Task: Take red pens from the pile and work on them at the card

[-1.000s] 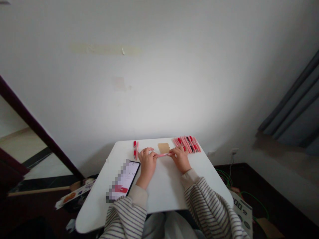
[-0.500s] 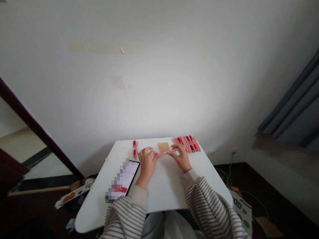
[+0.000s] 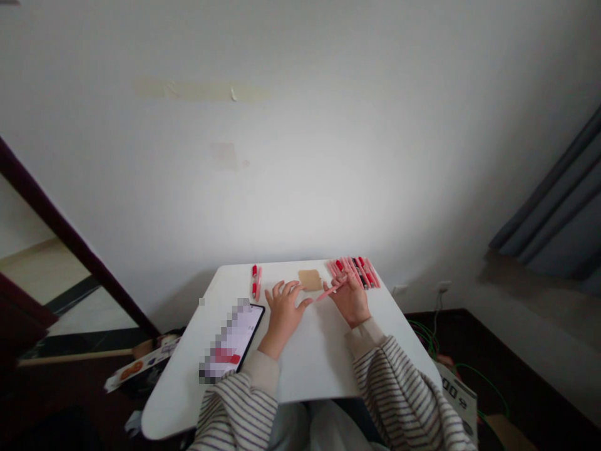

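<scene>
My right hand pinches a pink pen that slants across the white table, its far end near a row of several pink and red pens. My left hand rests on the table with fingers spread, holding nothing, just left of the pen's lower tip. A small brown card lies between the two hands at the back. Two pens, one red and one pink, lie at the back left.
A phone lies face up at the table's left. A white wall rises behind the table. On the dark floor are a flat printed box at the left, green cables and a printed bag at the right. A grey curtain hangs right.
My left hand has let go of the pink pen and spread its fingers. My right hand has kept the pen and tilted it toward the pen row.
</scene>
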The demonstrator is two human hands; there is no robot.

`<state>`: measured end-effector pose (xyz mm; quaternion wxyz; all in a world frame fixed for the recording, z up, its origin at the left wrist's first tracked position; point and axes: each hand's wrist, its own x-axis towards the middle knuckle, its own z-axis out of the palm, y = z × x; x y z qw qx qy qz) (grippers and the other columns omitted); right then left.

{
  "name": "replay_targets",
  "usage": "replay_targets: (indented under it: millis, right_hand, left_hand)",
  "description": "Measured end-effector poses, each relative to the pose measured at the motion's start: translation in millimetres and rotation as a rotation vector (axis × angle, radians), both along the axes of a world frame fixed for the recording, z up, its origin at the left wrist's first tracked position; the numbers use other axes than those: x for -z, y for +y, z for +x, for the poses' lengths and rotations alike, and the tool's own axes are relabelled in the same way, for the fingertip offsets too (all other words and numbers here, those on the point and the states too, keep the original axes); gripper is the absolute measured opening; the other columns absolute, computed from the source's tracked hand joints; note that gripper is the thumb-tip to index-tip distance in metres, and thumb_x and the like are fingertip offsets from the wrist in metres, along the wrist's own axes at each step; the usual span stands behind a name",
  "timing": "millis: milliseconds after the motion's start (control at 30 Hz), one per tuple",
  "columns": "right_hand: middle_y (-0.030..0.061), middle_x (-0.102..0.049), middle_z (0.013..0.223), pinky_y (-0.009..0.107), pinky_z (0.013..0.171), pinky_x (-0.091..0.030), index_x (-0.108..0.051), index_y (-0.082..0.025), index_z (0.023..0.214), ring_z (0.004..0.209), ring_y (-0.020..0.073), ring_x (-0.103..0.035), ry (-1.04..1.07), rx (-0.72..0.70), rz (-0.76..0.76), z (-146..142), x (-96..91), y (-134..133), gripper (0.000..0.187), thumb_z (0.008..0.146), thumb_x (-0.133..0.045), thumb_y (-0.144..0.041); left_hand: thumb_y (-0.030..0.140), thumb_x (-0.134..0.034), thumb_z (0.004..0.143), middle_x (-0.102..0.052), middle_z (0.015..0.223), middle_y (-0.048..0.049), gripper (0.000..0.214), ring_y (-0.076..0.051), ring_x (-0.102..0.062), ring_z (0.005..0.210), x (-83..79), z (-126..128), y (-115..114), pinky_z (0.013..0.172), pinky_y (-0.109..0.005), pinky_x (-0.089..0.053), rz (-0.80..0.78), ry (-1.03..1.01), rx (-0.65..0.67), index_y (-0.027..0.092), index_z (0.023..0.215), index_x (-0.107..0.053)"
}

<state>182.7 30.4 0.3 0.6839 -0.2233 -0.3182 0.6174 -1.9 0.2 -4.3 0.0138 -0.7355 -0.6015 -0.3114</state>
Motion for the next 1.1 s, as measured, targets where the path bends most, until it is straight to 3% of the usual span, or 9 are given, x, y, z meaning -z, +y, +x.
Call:
replay_targets:
  millis: [100,267,467,633,733,833,933,1100]
  right_hand:
    - [-0.0053,-0.045,0.06,0.039,0.071,-0.049,-0.05,-0.026,0.075,0.054,0.0132,-0.043,-0.028,0.01,-0.005,5.1,-1.2,0.8,0.039,0.087,-0.04,-0.062]
    - [-0.0057,-0.037,0.059,0.033,0.06,-0.043,-0.041,-0.024,0.069,0.05,0.0122,-0.034,-0.119,0.054,0.019,5.6,-2.1,1.2,0.035,0.085,-0.038,-0.056]
    - [-0.0064,-0.035,0.06,0.033,0.06,-0.041,-0.038,-0.025,0.07,0.051,0.0119,-0.032,-0.125,0.04,0.012,3.7,-6.8,-1.1,0.044,0.082,-0.036,-0.067]
    - [-0.0062,-0.036,0.06,0.032,0.06,-0.041,-0.04,-0.024,0.069,0.051,0.0119,-0.033,-0.082,0.039,0.017,4.6,-3.5,0.0,0.032,0.085,-0.039,-0.052]
    - [-0.0051,-0.041,0.06,0.034,0.063,-0.046,-0.049,-0.025,0.073,0.052,0.0127,-0.039,-0.081,0.073,0.006,6.2,-1.7,1.4,0.035,0.087,-0.038,-0.055]
    - [-0.0028,-0.054,0.068,0.041,0.076,-0.051,-0.061,-0.026,0.087,0.062,0.0143,-0.051,-0.049,0.077,-0.007,7.6,0.7,3.1,0.033,0.086,-0.049,-0.056]
    - [-0.0014,-0.062,0.081,0.047,0.089,-0.051,-0.064,-0.026,0.096,0.079,0.0159,-0.059,-0.006,0.049,0.005,7.0,5.0,5.3,0.023,0.079,-0.068,-0.042]
    - [-0.0011,-0.064,0.083,0.048,0.087,-0.056,-0.063,-0.023,0.083,0.083,0.016,-0.06,0.025,0.103,0.002,1.7,9.0,6.9,0.023,0.072,-0.077,-0.038]
  left_hand:
    - [0.05,-0.054,0.085,-0.057,0.135,-0.0074,0.043,-0.035,-0.036,0.134,3.4,0.7,-0.6,0.106,-0.075,-0.015,-0.011,0.075,0.011,0.033,0.125,-0.057]
    - [0.053,-0.047,0.088,-0.054,0.14,-0.0067,0.051,-0.037,-0.03,0.139,7.6,1.2,-0.6,0.103,-0.082,-0.004,-0.097,0.137,0.085,0.038,0.136,-0.047]
    - [0.047,-0.045,0.09,-0.059,0.134,-0.0046,0.039,-0.036,-0.037,0.132,5.8,2.3,-2.9,0.104,-0.08,-0.003,-0.105,0.127,0.075,0.039,0.127,-0.055]
    - [0.039,-0.049,0.09,-0.063,0.126,-0.0045,0.033,-0.033,-0.043,0.122,4.9,1.9,-3.0,0.104,-0.078,-0.004,-0.08,0.1,0.07,0.038,0.121,-0.06]
    - [0.033,-0.052,0.088,-0.066,0.118,-0.0035,0.028,-0.03,-0.046,0.114,4.6,1.2,-3.2,0.103,-0.077,-0.009,-0.076,0.095,0.079,0.038,0.113,-0.065]
    - [0.029,-0.056,0.086,-0.067,0.11,-0.0044,0.026,-0.028,-0.047,0.109,4.0,0.8,-3.5,0.104,-0.074,-0.016,-0.097,0.098,0.072,0.036,0.107,-0.069]
    - [0.029,-0.059,0.084,-0.066,0.108,-0.0051,0.024,-0.028,-0.048,0.107,3.9,0.7,-4.0,0.105,-0.071,-0.019,-0.108,0.092,0.054,0.035,0.103,-0.071]
    - [0.032,-0.062,0.082,-0.064,0.116,-0.0045,0.023,-0.031,-0.045,0.115,5.1,0.4,-4.5,0.103,-0.075,-0.017,-0.111,0.054,0.01,0.038,0.103,-0.071]
